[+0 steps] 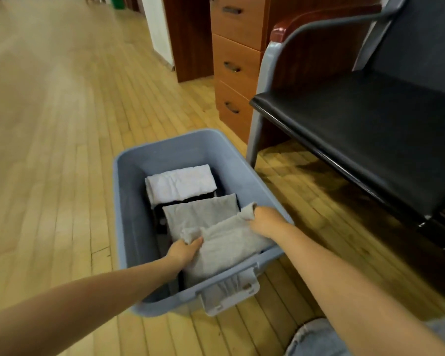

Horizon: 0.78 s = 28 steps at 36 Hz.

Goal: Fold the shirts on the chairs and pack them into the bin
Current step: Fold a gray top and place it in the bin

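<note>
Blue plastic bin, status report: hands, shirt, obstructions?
Both hands, left and right, grip folded grey shirt. Shirt low inside blue plastic bin, front end. Nothing in the way.

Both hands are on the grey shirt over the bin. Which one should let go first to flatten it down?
Probably the left hand: it grips the folded grey shirt at the corner already low inside the bin. The right hand holds the corner by the bin's rim.
</note>
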Each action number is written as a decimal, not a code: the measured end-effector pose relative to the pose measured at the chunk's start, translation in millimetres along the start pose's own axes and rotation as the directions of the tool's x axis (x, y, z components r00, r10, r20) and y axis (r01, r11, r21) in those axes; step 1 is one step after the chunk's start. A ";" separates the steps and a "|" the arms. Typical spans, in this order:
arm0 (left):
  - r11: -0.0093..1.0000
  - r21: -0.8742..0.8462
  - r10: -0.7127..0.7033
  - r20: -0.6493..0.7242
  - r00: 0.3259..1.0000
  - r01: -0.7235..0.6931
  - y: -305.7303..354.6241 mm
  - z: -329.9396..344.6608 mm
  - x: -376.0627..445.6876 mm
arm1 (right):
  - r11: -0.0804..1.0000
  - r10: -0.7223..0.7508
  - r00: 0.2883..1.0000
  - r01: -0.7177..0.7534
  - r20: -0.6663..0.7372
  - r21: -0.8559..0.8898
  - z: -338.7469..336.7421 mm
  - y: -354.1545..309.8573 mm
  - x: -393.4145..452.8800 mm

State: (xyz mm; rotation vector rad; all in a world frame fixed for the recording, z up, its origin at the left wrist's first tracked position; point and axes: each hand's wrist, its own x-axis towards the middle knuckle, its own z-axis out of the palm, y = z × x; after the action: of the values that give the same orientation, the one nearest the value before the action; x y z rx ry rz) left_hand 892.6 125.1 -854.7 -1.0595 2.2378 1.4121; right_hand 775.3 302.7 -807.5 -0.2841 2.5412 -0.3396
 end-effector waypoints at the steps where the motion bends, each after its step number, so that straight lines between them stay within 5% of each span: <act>1: 1.000 -0.017 0.007 0.011 1.000 -0.007 -7.4 2.6 2.1 | 0.999 -0.004 1.000 0.005 0.021 -0.046 5.0 2.8 3.4; 6: 0.988 -0.085 -0.125 0.096 0.988 0.133 -30.9 2.9 15.8 | 0.985 0.063 0.992 -0.044 0.111 -0.169 15.7 2.7 13.3; 9: 0.968 0.032 -0.251 0.146 0.957 0.249 -37.4 2.9 24.7 | 0.966 0.097 0.984 -0.057 0.147 -0.251 12.1 -1.5 10.2; 15: 0.967 0.205 -0.171 0.072 0.983 0.153 -43.2 1.4 43.4 | 0.910 -0.002 0.995 0.042 0.098 -0.414 18.1 1.4 4.4; 20: 0.904 0.408 0.151 -0.020 0.988 -0.130 -30.1 -13.5 42.2 | 0.990 -0.119 0.993 0.120 0.010 -0.069 10.4 11.0 -3.3; 23: 0.929 0.309 0.226 -0.030 0.974 -0.206 7.8 -10.7 33.1 | 0.928 -0.173 0.985 0.167 -0.013 0.334 -6.6 15.1 -12.4; 28: 0.891 0.054 0.452 0.000 0.892 -0.451 110.5 21.2 -1.0 | 0.826 -0.058 0.957 0.206 -0.285 0.524 -62.8 29.1 -36.5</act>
State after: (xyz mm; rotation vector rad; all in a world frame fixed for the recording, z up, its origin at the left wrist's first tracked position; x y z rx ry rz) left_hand 811.5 171.4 -791.9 -0.5439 2.6313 1.5005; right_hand 766.9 351.5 -746.9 -0.2010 2.5359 -1.2094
